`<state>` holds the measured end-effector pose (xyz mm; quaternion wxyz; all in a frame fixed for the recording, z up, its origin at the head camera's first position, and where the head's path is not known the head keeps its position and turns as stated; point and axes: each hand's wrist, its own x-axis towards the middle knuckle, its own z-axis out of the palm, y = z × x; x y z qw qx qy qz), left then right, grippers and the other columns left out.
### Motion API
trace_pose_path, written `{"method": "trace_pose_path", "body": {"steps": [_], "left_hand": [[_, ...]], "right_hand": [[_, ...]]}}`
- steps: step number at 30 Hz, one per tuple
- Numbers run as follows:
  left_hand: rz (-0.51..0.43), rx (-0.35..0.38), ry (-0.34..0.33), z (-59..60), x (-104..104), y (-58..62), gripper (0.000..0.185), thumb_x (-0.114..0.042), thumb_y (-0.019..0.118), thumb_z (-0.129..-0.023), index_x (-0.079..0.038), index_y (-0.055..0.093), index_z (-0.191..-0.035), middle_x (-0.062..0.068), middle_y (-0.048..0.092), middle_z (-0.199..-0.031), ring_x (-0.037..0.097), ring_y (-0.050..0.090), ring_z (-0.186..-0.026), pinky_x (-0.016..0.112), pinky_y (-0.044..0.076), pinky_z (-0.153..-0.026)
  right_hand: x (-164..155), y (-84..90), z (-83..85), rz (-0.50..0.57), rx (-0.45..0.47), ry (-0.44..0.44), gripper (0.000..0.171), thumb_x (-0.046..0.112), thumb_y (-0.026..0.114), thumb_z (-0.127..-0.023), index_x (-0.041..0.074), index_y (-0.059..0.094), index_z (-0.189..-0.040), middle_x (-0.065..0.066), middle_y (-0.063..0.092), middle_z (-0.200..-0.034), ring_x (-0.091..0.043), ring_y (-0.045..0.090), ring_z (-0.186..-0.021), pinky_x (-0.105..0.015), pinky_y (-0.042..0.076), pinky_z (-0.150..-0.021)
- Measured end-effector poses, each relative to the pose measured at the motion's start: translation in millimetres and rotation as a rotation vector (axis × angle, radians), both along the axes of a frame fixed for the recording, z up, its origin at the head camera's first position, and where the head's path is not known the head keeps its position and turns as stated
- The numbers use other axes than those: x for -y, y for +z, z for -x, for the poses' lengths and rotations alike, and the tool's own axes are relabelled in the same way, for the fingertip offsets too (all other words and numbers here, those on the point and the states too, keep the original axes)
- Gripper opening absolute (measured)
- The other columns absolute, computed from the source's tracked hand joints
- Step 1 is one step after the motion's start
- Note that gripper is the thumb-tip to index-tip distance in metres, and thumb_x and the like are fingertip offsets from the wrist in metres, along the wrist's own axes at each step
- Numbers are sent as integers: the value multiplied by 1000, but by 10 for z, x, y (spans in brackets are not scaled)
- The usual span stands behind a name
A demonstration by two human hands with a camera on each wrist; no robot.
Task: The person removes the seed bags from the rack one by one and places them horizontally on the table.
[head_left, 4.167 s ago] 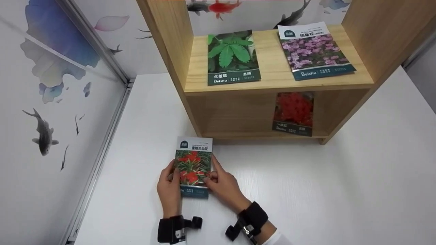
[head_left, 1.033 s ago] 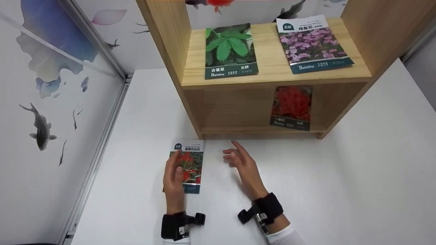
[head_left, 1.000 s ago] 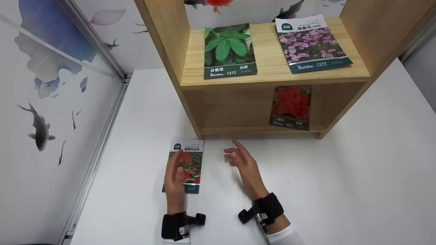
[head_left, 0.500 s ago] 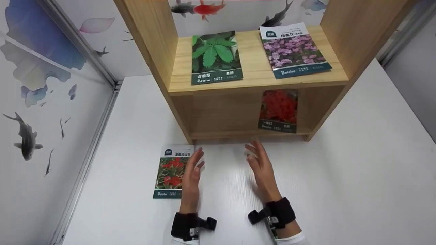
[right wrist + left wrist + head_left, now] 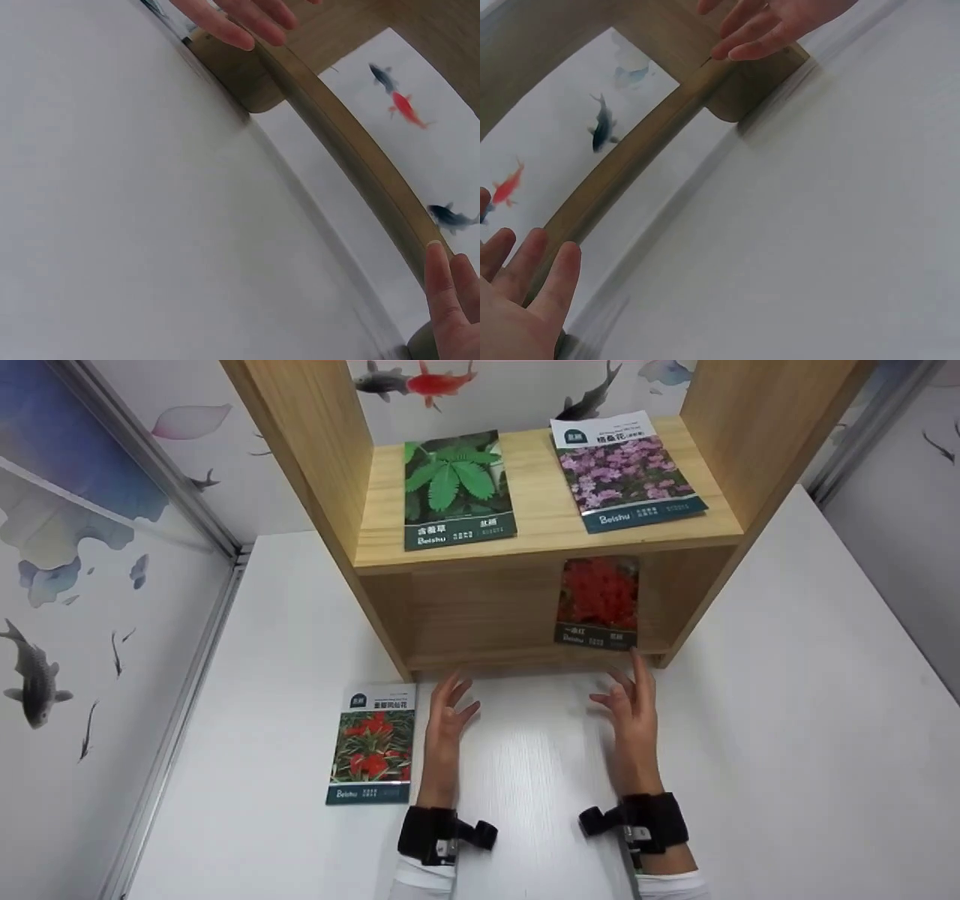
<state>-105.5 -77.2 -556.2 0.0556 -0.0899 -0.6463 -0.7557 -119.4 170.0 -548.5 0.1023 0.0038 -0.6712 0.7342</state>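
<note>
My left hand [image 5: 442,735] is at the lower left of the wooden shelf [image 5: 525,553], fingers relaxed and holding nothing. To its left, a seed packet [image 5: 373,746] with red flowers and a white top lies on the white table. My right hand [image 5: 637,735] is also empty, its fingers loosely spread at the shelf's lower right. One fingertip comes right at the bottom edge of a dark red-flower packet [image 5: 598,600] standing tilted in the lower compartment. On the upper board lie a green-leaf packet [image 5: 459,487] and a pink-flower packet [image 5: 626,469].
The white table [image 5: 525,810] extends in front of the shelf and to both sides. A wall panel [image 5: 172,607] with painted fish and petals borders it on the left, and another panel [image 5: 900,510] on the right. The shelf's bottom rail [image 5: 352,157] spans between its feet.
The packet both hands gripped earlier now lies on the table at left. Both hands have let go and moved right, up to the shelf's front, and are farther apart. The head view has shifted.
</note>
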Motion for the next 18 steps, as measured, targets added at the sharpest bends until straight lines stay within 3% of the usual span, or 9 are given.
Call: {"method": "trace_pose_path", "body": {"steps": [5, 10, 14, 18], "left_hand": [[-6, 3, -42, 98, -149, 5, 55, -46, 33, -96, -21, 26, -145, 17, 30, -143, 43, 38, -125, 51, 32, -103], [-1, 20, -91, 153, -277, 149, 50, -32, 31, -99, -18, 22, -146, 22, 28, -143, 46, 40, -122, 57, 29, -102], [7, 62, -111, 155, -353, 268, 57, -42, 34, -98, -16, 20, -147, 26, 27, -142, 47, 40, -121, 60, 26, -102], [-7, 98, -119, 197, -427, 281, 63, -52, 35, -95, -20, 20, -147, 24, 26, -143, 43, 42, -121, 59, 27, -101]], "right_hand": [[-166, -23, 11, 36, 42, -81, 54, 31, 46, -96, 38, 22, -144, -3, 41, -138, -40, 51, -107, -53, 40, -92], [-270, -28, 44, 33, 72, -105, 54, 34, 47, -95, 39, 23, -143, -1, 42, -137, -38, 52, -108, -52, 39, -93], [-296, -19, 71, 60, 67, -80, 53, 30, 46, -96, 37, 24, -144, 4, 34, -142, -40, 51, -109, -53, 37, -95], [-284, 28, 91, 90, 54, -39, 52, 26, 43, -97, 34, 24, -145, 2, 31, -145, -44, 48, -110, -54, 34, -97]]}}
